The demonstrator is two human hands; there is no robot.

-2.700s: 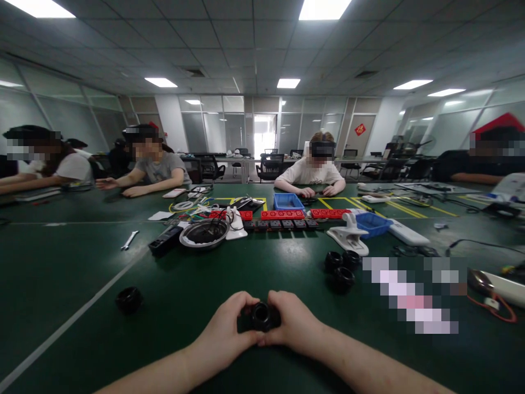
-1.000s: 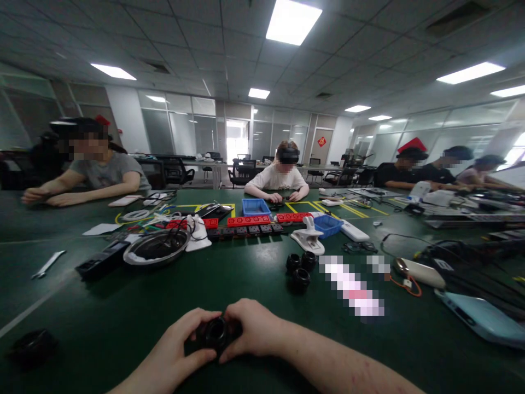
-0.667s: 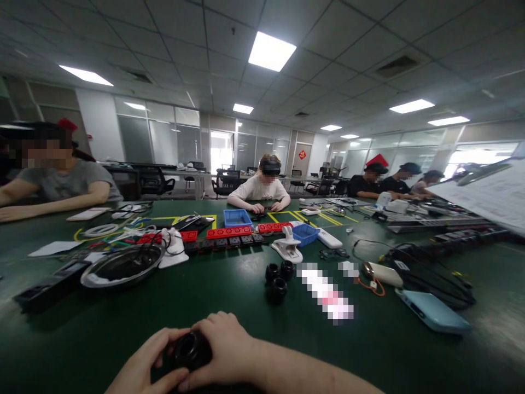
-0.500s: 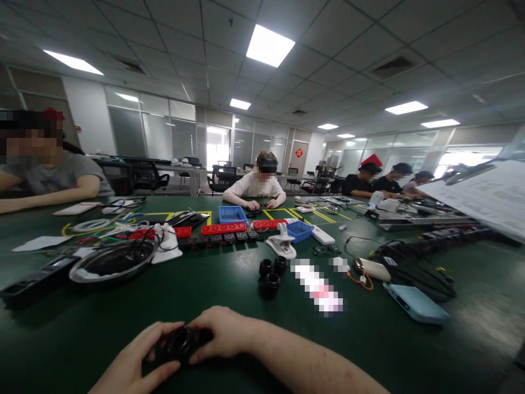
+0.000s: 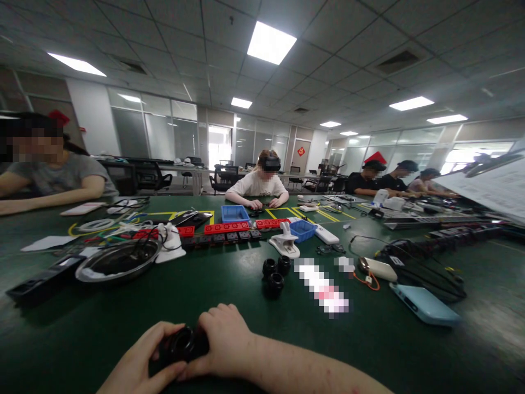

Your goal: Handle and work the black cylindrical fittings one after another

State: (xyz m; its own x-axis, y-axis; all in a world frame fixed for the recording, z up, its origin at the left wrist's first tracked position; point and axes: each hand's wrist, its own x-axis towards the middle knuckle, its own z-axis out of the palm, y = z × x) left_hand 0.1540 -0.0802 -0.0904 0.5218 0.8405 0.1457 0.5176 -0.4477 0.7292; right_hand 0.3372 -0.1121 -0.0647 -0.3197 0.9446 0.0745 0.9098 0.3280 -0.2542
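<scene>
Low in the view, my left hand (image 5: 143, 355) grips a black ring-shaped fitting (image 5: 182, 342) by its side, thumb below and fingers above. From the other side my right hand (image 5: 225, 339) is closed around dark black material against that fitting. Its fingers cover most of what they hold, so I cannot tell whether it is one piece with the ring or a second one. Beyond my hands, three similar black round fittings (image 5: 274, 276) stand close together on the green table (image 5: 229, 284).
Right of the fittings lie a blurred-out bright item (image 5: 322, 287) and a light-blue box-shaped device (image 5: 426, 304). A white clip stand (image 5: 285, 242), blue baskets (image 5: 234, 213) and red socket strips (image 5: 227, 227) are farther back. A metal bowl (image 5: 118, 262) is at left. Several people sit around.
My right hand has wrapped more closely round the black piece, its fingers now curled over the top. The whole view has shifted slightly, moving the table items a little rightward.
</scene>
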